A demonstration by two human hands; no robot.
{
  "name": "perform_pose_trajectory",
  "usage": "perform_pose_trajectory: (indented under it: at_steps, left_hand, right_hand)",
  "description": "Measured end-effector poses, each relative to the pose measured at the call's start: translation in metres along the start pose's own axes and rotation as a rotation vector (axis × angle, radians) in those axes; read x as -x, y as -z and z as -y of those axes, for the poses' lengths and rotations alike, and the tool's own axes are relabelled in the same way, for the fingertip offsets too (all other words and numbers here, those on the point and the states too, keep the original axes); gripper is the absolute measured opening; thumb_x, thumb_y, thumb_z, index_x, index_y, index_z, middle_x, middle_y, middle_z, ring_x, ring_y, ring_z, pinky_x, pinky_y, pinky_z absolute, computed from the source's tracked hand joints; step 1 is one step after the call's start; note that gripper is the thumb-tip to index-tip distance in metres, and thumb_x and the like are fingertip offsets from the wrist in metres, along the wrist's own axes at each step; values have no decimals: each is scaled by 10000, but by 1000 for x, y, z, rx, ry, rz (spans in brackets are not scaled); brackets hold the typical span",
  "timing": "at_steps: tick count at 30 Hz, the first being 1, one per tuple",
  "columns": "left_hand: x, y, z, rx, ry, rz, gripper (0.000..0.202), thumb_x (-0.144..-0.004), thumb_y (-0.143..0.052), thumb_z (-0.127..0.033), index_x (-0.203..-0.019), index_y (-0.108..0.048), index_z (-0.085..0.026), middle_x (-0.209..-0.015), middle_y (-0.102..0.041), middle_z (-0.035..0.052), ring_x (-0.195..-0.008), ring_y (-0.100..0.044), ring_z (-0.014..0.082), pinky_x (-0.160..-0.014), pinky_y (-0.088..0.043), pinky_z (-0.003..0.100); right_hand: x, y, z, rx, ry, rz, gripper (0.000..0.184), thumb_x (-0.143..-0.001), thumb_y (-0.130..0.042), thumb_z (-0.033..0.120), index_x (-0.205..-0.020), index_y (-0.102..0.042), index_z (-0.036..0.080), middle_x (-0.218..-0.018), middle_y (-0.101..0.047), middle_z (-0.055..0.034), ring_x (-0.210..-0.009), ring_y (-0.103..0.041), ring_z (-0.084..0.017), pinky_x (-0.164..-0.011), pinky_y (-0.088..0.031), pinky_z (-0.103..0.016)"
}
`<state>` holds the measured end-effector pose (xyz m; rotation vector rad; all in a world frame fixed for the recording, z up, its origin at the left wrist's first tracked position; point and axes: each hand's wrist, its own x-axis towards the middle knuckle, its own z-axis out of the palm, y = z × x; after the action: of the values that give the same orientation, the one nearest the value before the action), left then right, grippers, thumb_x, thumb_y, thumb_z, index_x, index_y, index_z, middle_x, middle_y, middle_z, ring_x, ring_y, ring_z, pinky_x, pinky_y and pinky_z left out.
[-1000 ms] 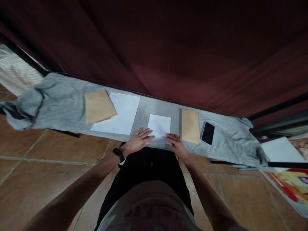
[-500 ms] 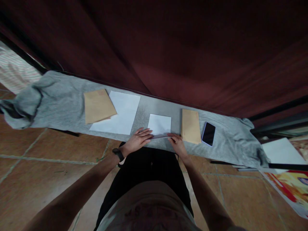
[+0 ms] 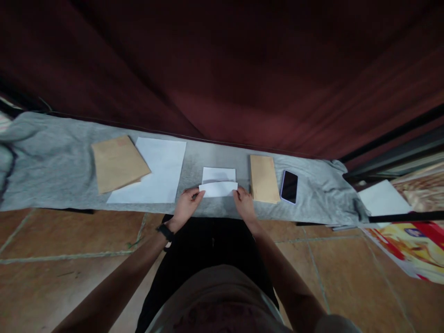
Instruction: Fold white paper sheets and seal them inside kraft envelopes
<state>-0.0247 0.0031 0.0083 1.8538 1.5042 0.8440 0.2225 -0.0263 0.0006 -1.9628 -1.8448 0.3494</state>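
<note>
A white sheet of paper (image 3: 218, 189) lies in front of me with its near part folded up over the rest. My left hand (image 3: 188, 203) pinches the left end of the raised flap between thumb and fingers. At the flap's other end, my right hand (image 3: 244, 202) grips the paper the same way. The far part of the sheet rests flat on the grey cloth (image 3: 194, 159). Just right of my right hand is a stack of brown envelopes (image 3: 264, 179).
A phone (image 3: 289, 187) lies right of the envelopes. To the left, more brown envelopes (image 3: 120, 164) partly cover larger white paper (image 3: 166, 171). A dark red curtain (image 3: 222, 92) hangs behind the cloth-covered surface. A colourful printed box or sheet (image 3: 412, 249) is at far right.
Both hands have gone from pressing on the paper's near edge to pinching its ends. The near part is now lifted and folded away from me. The view has shifted slightly.
</note>
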Motion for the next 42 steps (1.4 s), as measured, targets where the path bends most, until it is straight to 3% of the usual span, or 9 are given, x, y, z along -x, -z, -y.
perform_pose_trajectory:
  at_steps: [7,14,23,29,34,42]
  left_hand:
    - [-20,-10,-21,-206,206,-73,336,-961,-499,-433,-868,-724,-201,-784,-734,34,-718,-653,172,-631,-419,252]
    - [-29,-12,-31,-342,262,-43,312,-965,-501,-426,-913,-735,-226,-837,-749,56,-785,-680,208,-630,-410,272]
    - [-31,-12,-33,-421,284,-2,274,-938,-532,-406,-894,-736,-229,-907,-768,76,-855,-694,224,-677,-450,281]
    - [-42,-5,-43,-460,399,91,268,-922,-551,-430,-943,-743,-244,-953,-778,79,-898,-712,248,-703,-471,299]
    - [-50,-2,-48,-493,459,144,312,-930,-533,-467,-1015,-737,-246,-1044,-773,86,-973,-712,262,-751,-495,315]
    - [-55,-5,-48,-525,483,154,336,-941,-519,-475,-1066,-728,-243,-1092,-764,97,-1027,-707,268,-796,-510,326]
  right_hand:
    - [-15,2,18,70,-175,1,280,-1036,-435,348,-1085,-678,218,-958,-768,-81,-892,-728,-230,-809,-529,-301]
    - [-20,4,25,88,-244,-34,218,-993,-526,299,-1131,-669,208,-928,-784,-89,-851,-749,-232,-761,-539,-278]
    - [-19,3,25,40,-245,-26,322,-988,-490,268,-1289,-575,197,-989,-780,-88,-892,-751,-250,-812,-547,-320]
    - [-21,5,29,97,-265,20,387,-1003,-456,267,-1377,-506,178,-1108,-743,-116,-974,-727,-268,-854,-531,-343]
    - [-22,7,32,178,-250,32,425,-1009,-468,273,-1432,-461,239,-1227,-661,-91,-1002,-694,-221,-845,-508,-299]
    - [-24,2,28,202,-149,-3,401,-1011,-471,247,-1400,-567,267,-1156,-618,-92,-976,-626,-212,-847,-476,-305]
